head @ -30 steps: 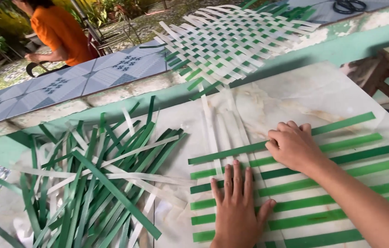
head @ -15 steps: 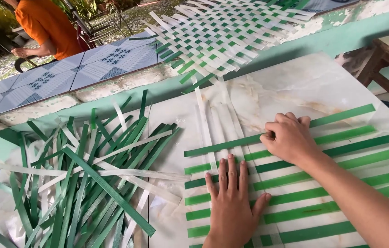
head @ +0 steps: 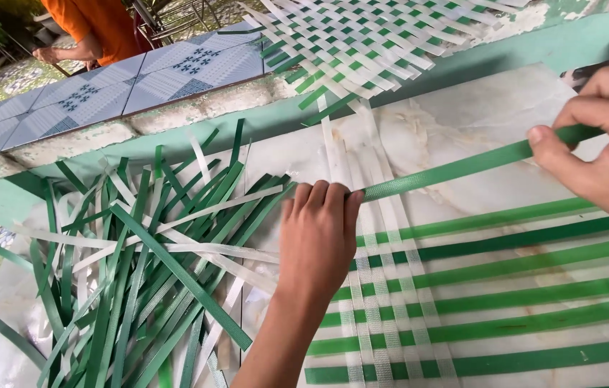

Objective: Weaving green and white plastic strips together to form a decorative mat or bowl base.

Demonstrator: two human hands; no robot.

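The strip (head: 462,167) was green. The mat (head: 505,316) had green and white stripes. The desk (head: 477,115) was white and swirly like marble.

I count two hands at work, the left hand (head: 319,233) and the right hand (head: 602,136), sharing one raised green strap (head: 462,167). Below it lie six flat green straps (head: 505,248), crossed by three white straps (head: 373,287). One finished woven mat (head: 362,36) sits above (the loose strap pile (head: 139,273) is too tangled to count).
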